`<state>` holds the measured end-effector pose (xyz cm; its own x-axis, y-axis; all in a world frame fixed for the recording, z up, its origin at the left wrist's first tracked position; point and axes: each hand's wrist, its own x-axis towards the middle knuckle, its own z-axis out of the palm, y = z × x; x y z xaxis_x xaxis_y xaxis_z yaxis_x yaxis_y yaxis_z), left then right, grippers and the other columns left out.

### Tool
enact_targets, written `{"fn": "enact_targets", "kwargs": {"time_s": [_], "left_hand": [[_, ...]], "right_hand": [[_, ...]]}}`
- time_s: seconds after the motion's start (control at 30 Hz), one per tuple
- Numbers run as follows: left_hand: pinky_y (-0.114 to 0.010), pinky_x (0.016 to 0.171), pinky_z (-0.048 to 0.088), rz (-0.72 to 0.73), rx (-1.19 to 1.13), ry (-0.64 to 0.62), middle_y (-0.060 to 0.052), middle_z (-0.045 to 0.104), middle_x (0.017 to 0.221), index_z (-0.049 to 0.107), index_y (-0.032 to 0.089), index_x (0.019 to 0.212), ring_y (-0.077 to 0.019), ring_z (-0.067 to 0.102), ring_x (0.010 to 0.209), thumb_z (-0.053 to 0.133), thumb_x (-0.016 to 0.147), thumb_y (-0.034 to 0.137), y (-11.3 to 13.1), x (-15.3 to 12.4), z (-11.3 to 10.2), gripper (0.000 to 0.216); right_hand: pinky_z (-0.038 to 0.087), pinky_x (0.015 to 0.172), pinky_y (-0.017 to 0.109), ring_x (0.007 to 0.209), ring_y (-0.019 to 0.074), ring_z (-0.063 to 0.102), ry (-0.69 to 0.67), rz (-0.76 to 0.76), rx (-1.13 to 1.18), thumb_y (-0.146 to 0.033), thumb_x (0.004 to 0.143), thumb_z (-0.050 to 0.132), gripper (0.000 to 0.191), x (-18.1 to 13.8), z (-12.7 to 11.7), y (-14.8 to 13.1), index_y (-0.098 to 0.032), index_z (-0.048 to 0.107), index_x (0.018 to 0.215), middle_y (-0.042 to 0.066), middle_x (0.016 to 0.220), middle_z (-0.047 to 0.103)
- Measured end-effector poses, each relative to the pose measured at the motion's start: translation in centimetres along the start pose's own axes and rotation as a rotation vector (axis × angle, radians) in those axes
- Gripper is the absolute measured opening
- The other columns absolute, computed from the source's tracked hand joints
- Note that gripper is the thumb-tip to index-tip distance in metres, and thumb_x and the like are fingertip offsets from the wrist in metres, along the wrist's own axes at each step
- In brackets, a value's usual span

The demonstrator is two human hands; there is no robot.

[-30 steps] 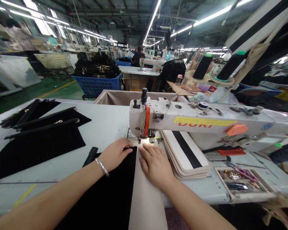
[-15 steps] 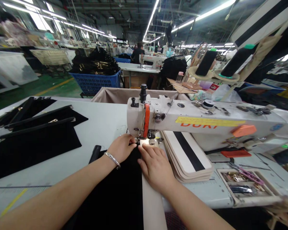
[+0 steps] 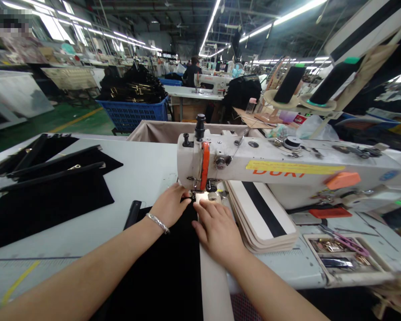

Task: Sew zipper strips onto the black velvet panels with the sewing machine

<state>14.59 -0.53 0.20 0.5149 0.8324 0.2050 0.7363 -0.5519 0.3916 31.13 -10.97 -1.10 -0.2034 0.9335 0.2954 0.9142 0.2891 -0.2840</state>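
A white sewing machine (image 3: 270, 171) stands on the table (image 3: 143, 169). A black fabric piece (image 3: 167, 267) lies under its needle, on top of a cream piece (image 3: 214, 281) that shows along its right edge. My left hand (image 3: 169, 206), with a silver bracelet at the wrist, lies on the black fabric right at the presser foot, fingers curled. My right hand (image 3: 217, 229) rests flat beside it on the seam edge, fingers stretched toward the needle.
Black fabric pieces with zippers (image 3: 50, 183) lie at the table's left. A stack of cream panels with a black stripe (image 3: 260, 216) sits under the machine arm. A tray of small metal parts (image 3: 341, 256) is at the right. A blue basket (image 3: 133, 113) stands beyond.
Both hands have slid the black fabric forward and to the right, up to the needle; the cream strip showing beside it has narrowed.
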Motion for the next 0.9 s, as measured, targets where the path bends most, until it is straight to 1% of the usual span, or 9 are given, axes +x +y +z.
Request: {"fn": "enact_targets", "kwargs": {"time_s": [0.07, 0.13, 0.2, 0.27, 0.4, 0.7, 0.77, 0.83, 0.9], "left_hand": [[-0.041, 0.098, 0.048, 0.127, 0.025, -0.010, -0.008, 0.067, 0.109, 0.066, 0.018, 0.096, -0.0250, 0.061, 0.107, 0.059, 0.087, 0.015, -0.1, -1.5, -0.2, 0.012], [-0.045, 0.107, 0.044, 0.273, 0.043, -0.045, -0.007, 0.064, 0.122, 0.066, 0.019, 0.108, -0.0253, 0.056, 0.119, 0.056, 0.092, 0.018, -0.4, -3.1, -0.2, 0.018], [-0.047, 0.112, 0.041, 0.343, 0.047, -0.071, -0.007, 0.060, 0.132, 0.062, 0.019, 0.120, -0.0242, 0.052, 0.127, 0.052, 0.095, 0.020, -0.8, -4.3, 0.1, 0.027], [-0.048, 0.115, 0.038, 0.355, 0.056, -0.074, -0.008, 0.057, 0.138, 0.058, 0.018, 0.127, -0.0233, 0.048, 0.131, 0.051, 0.097, 0.020, -1.2, -4.7, 0.4, 0.031], [-0.049, 0.118, 0.034, 0.365, 0.074, -0.069, -0.008, 0.057, 0.138, 0.058, 0.017, 0.127, -0.0224, 0.048, 0.132, 0.050, 0.097, 0.019, -1.5, -4.2, 0.7, 0.031], [-0.051, 0.115, 0.038, 0.412, 0.053, -0.042, -0.010, 0.059, 0.135, 0.060, 0.016, 0.125, -0.0234, 0.050, 0.130, 0.052, 0.096, 0.018, -2.0, -3.3, 0.9, 0.030], [-0.051, 0.115, 0.038, 0.417, 0.076, -0.046, -0.011, 0.059, 0.135, 0.060, 0.015, 0.126, -0.0234, 0.051, 0.130, 0.050, 0.096, 0.016, -1.9, -3.3, 0.5, 0.031], [-0.053, 0.115, 0.036, 0.431, 0.104, -0.099, -0.011, 0.058, 0.136, 0.059, 0.017, 0.129, -0.0237, 0.049, 0.132, 0.049, 0.097, 0.017, -1.4, -4.4, -0.4, 0.033], [-0.056, 0.116, 0.034, 0.489, 0.105, -0.217, -0.009, 0.055, 0.141, 0.056, 0.022, 0.133, -0.0249, 0.046, 0.135, 0.055, 0.096, 0.026, -0.4, -7.0, -1.6, 0.037]], "right_hand": [[0.037, 0.104, 0.045, 0.121, 0.0276, 0.047, 0.001, -0.006, 0.008, -0.035, 0.098, 0.054, 0.038, -0.1, -0.1, 0.0, -0.024, 0.052, 0.134, 0.007, 0.134, 0.054], [0.037, 0.105, 0.044, 0.121, 0.0273, 0.047, 0.005, -0.013, 0.013, -0.034, 0.097, 0.055, 0.036, -0.1, -0.1, 0.0, -0.024, 0.053, 0.131, 0.007, 0.133, 0.055], [0.037, 0.106, 0.045, 0.121, 0.0272, 0.047, 0.014, -0.012, 0.012, -0.032, 0.097, 0.056, 0.036, -0.1, -0.1, -0.1, -0.024, 0.054, 0.131, 0.007, 0.132, 0.055], [0.037, 0.106, 0.045, 0.121, 0.0272, 0.047, 0.025, -0.005, 0.009, -0.031, 0.096, 0.056, 0.036, 0.0, 0.0, -0.1, -0.023, 0.053, 0.132, 0.008, 0.132, 0.055], [0.038, 0.105, 0.044, 0.120, 0.0273, 0.048, 0.025, 0.008, 0.004, -0.029, 0.097, 0.055, 0.035, 0.0, 0.1, -0.1, -0.023, 0.053, 0.131, 0.009, 0.130, 0.056], [0.041, 0.103, 0.047, 0.118, 0.0284, 0.050, 0.034, 0.011, 0.002, -0.030, 0.096, 0.057, 0.035, 0.3, 0.1, 0.0, -0.023, 0.055, 0.130, 0.009, 0.128, 0.056], [0.042, 0.102, 0.047, 0.117, 0.0284, 0.051, 0.030, 0.012, 0.006, -0.029, 0.096, 0.057, 0.035, 0.1, 0.0, -0.1, -0.022, 0.055, 0.130, 0.010, 0.127, 0.057], [0.043, 0.102, 0.047, 0.116, 0.0280, 0.052, 0.016, 0.003, 0.032, -0.028, 0.095, 0.057, 0.035, -1.0, -0.3, -0.5, -0.021, 0.055, 0.130, 0.010, 0.126, 0.058], [0.045, 0.103, 0.045, 0.115, 0.0266, 0.053, 0.004, -0.022, 0.087, -0.026, 0.095, 0.057, 0.034, -3.2, -0.8, -1.2, -0.020, 0.057, 0.129, 0.008, 0.126, 0.060]]}}
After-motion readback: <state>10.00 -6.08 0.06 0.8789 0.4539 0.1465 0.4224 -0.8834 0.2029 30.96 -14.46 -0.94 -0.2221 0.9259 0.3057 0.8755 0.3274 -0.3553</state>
